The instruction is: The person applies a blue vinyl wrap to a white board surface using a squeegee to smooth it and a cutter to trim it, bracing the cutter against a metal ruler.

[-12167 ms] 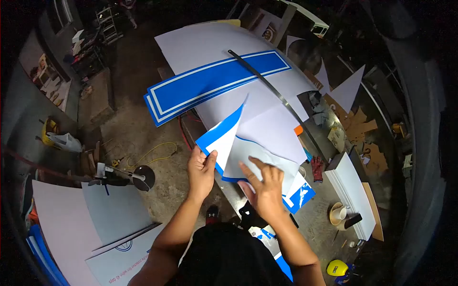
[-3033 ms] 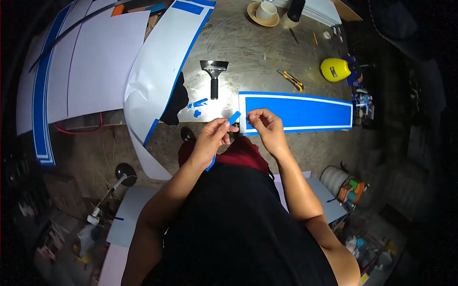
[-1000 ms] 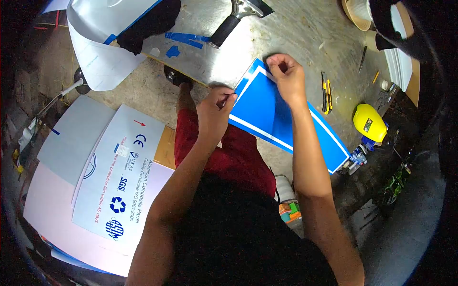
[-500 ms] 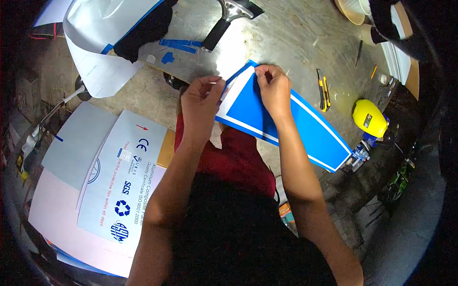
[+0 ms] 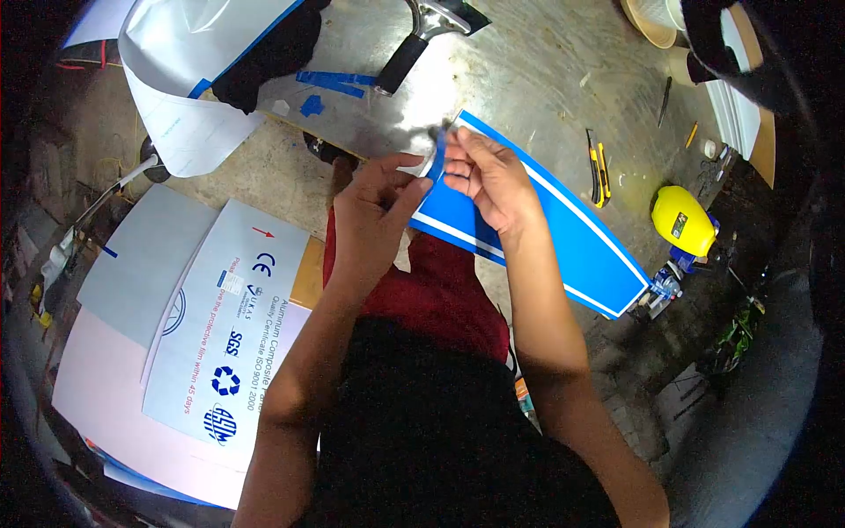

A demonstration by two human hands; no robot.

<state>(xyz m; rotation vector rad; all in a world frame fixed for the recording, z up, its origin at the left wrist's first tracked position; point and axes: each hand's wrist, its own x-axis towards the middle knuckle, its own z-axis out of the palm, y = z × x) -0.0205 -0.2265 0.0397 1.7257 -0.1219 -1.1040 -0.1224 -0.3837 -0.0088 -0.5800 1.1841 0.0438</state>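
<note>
A tapered blue panel point(image 5: 563, 224) with a white border line lies on the metal table, its wide end under my hands. My left hand point(image 5: 378, 194) pinches a narrow blue strip point(image 5: 437, 157) between thumb and fingertips at that wide end. The strip stands up, slightly curved, in the gap between both hands. My right hand point(image 5: 493, 180) is turned partly palm-up over the panel, its fingers loosely bent and apart. Its fingertips are close beside the strip; whether they touch it cannot be made out.
On the metal table point(image 5: 546, 79) are a squeegee point(image 5: 405, 62), blue scraps point(image 5: 334, 81), a yellow-black cutter point(image 5: 598, 172), a pencil point(image 5: 692, 134) and a yellow container point(image 5: 682, 218). Printed composite panels point(image 5: 238, 308) are stacked at lower left. A white sheet point(image 5: 189, 132) hangs at upper left.
My right hand has let go of the panel's corner and rolled palm-up, moving slightly left. The strip now stands bent up, away from the panel's edge. My left hand has shifted slightly right.
</note>
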